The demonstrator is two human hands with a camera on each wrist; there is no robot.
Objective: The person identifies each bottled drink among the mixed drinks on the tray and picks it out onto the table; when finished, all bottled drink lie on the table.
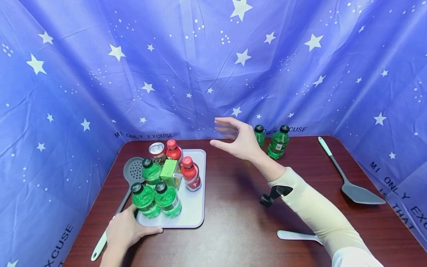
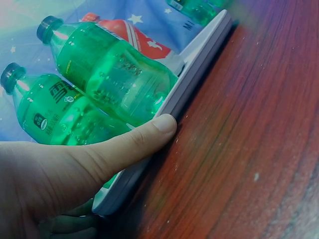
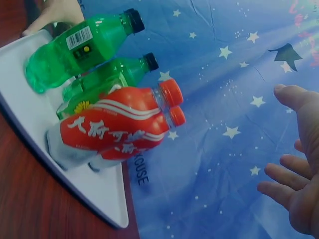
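My left hand grips the near left corner of a white tray, its thumb lying along the front rim. On the tray stand several green soda bottles, two red-capped cola bottles, a green carton and a can; the can's lower part is hidden. My right hand is in the air right of the tray, with fingers spread and nothing in them. Behind its wrist, two more green soda bottles stand at the back of the table; one is partly covered.
Left of the tray lies a grey skimmer with a pale green handle. A grey spatula is at the far right. A white utensil handle shows partly under my right sleeve. A blue star-patterned curtain surrounds the wooden table.
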